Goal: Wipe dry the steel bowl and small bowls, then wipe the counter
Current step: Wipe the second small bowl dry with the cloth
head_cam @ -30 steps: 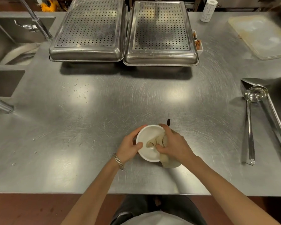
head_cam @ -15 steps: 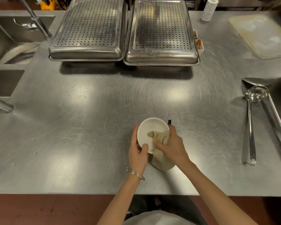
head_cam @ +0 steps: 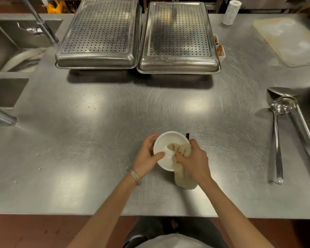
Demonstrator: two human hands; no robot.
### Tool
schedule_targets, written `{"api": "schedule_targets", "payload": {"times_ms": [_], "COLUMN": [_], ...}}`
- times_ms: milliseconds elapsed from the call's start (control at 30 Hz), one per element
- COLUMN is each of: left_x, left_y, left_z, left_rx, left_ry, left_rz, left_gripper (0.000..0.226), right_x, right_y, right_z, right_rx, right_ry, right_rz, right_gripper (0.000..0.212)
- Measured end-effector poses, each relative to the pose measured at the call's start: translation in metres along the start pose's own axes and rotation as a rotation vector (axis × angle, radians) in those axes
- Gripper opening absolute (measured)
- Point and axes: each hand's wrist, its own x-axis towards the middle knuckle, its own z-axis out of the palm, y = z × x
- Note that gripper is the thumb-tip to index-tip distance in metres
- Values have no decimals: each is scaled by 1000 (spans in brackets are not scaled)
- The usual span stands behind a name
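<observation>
Small white bowl [head_cam: 164,149] sat on the steel counter [head_cam: 100,140], near the front edge, roughly centre. Left hand [head_cam: 147,158] cupped the bowl's rim from 9 o'clock: fingers curled round the outside, thumb hooked over the rim at 7. Bangles [head_cam: 135,176] on that wrist. Right hand [head_cam: 193,161] was closed tight on a beige cloth [head_cam: 179,149], pushed into the bowl from 3 o'clock; the cloth's tail hung out over the rim to 5 and lay on the counter. A short dark object [head_cam: 187,135] stuck up just behind the bowl at 1, couldn't tell what. Two perforated pans [head_cam: 100,33] sat upside down side by side at 12. Two ladles [head_cam: 277,140] lay at 3, well apart from the bowl. Water drops [head_cam: 82,99] at 10.
</observation>
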Motion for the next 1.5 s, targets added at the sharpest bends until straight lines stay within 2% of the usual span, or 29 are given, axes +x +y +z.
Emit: {"api": "schedule_targets", "payload": {"times_ms": [67, 100, 200, 267, 333, 400, 467, 533, 600, 700, 800, 867, 967, 1033, 1100, 1167, 1233, 1333, 1433, 1500], "left_x": [-11, -14, -14, -15, -13, -6, 6, 7, -1, -21, -26, -26, -21, -15, -7, -5, -9, -18, -22, -23], "left_y": [-14, -16, -21, -22, -15, -3, 4, 5, -5, -20, -24, -26, -22, -13, -4, -2, -8, -22, -26, -26], "left_z": [21, 28, 32, 22, 8, -5, -15, -14, -1, 28, 35, 27, 7, -5, -14, -11, 1, 19, 22, 20], "left_rx": [-45, -68, -112, -74, -25, -5, 28, 77, 47, -75, -131, -78, 24, 39, 50, 75, 49, -39, -144, -211], "left_ry": [121, 160, 183, 95, -69, -224, -308, -238, -57, 158, 206, 124, -117, -267, -332, -264, -93, 86, 188, 173], "left_rz": [46, 63, 91, 85, 36, -26, -75, -55, 54, 172, 203, 185, 105, 12, -57, -45, 46, 154, 133, 93], "left_gripper": [69, 72, 69, 66, 66, 68, 73, 77, 82, 76, 66, 64, 64, 65, 67, 69, 73, 73, 70, 69], "right_x": [-4, -5, -1, 9, 17, 18, 14, 10, 6, 1, 2, 7, 18, 21, 20, 18, 14, 11, 11, 10], "right_y": [1, 0, -2, -4, -8, -11, -12, -10, -8, -7, -2, -4, -9, -11, -10, -7, -7, -8, -9, -9], "right_z": [6, 9, 6, -3, -12, -14, -10, -4, 0, 6, 9, 3, -9, -10, -7, -2, 1, 3, -1, -2], "right_rx": [179, 182, -10, -187, -332, -444, -453, -372, -233, 3, -171, -331, -580, -694, -650, -568, -444, -296, -117, -142], "right_ry": [-20, -43, -131, -185, -248, -253, -178, -93, -49, -80, -112, -138, -274, -325, -263, -157, -62, -47, -232, -308], "right_rz": [127, 145, 63, -34, -115, -186, -216, -198, -125, 25, -54, -157, -330, -419, -419, -365, -279, -172, -123, -153], "right_gripper": [31, 33, 46, 57, 66, 60, 49, 41, 33, 32, 44, 53, 66, 62, 52, 45, 38, 35, 60, 80]}}
